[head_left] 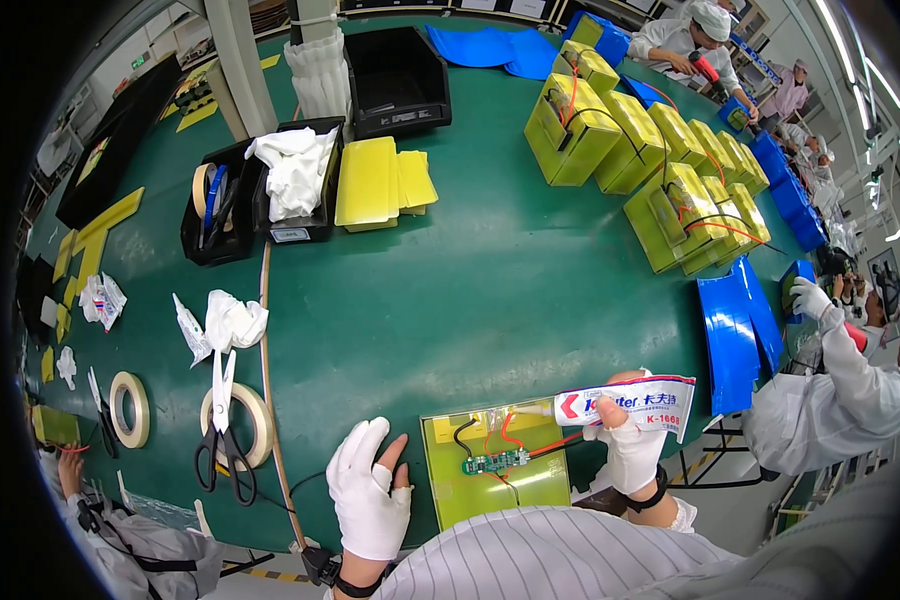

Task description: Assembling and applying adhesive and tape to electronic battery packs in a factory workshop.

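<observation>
Tube point(660, 408) in my tight right hand point(630, 455), at near edge of table point(400, 300) — over-squeezing may flood board point(495, 462); left hand point(370, 497) half-spread, empty.

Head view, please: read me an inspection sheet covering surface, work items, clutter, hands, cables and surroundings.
Surface: green tabletop, slightly glossy.
Work items: yellow-green pack with a small circuit board on it; white tube, nozzle pointing left over the pack's far part.
Clutter: black-handled scissors lying across a tape roll; crumpled white fabric beyond.
Left hand: gloved, left of the pack, holding nothing visible.
Right hand: gloved, gripping the tube.
Cables: red wire and black wire at the board.
Surroundings: co-worker at right; blue sheets near the table's right edge.
</observation>
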A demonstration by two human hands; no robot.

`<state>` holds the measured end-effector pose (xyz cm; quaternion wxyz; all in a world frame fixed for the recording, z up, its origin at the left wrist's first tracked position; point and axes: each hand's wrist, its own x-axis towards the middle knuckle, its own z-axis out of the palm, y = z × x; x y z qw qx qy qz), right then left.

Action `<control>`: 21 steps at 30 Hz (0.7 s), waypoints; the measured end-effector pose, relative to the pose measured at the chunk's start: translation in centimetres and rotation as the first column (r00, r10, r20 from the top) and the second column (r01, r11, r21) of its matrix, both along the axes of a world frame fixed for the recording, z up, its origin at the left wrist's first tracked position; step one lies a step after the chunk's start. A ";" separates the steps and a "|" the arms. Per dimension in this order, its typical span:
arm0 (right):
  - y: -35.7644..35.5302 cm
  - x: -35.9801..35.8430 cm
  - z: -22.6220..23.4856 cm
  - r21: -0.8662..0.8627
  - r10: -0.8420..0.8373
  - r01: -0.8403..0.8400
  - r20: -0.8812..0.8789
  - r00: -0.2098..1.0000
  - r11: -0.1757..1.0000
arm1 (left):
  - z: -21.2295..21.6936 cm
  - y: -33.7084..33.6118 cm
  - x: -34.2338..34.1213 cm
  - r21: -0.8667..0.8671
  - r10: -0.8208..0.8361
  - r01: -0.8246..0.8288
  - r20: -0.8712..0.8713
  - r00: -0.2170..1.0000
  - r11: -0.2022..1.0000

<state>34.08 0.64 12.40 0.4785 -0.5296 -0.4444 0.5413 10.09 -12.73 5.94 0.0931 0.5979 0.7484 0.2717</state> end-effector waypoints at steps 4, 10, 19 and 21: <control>-0.1 0.2 0.0 0.001 0.009 -0.009 0.004 1.000 1.000 | -0.2 -0.1 0.1 -0.006 0.011 -0.011 0.000 1.000 1.000; -0.3 0.3 0.0 -0.014 0.020 -0.020 0.049 0.999 1.000 | -0.2 -0.1 0.4 -0.011 0.047 -0.046 0.039 0.998 0.999; -0.3 0.2 0.1 -0.003 0.000 0.000 0.045 0.999 1.000 | -0.2 -0.1 0.3 -0.014 0.034 -0.033 0.027 0.999 0.999; -0.3 0.1 -0.1 -0.002 -0.001 0.001 0.049 0.999 1.000 | -0.1 -0.2 0.2 -0.011 0.035 -0.035 0.029 0.999 0.999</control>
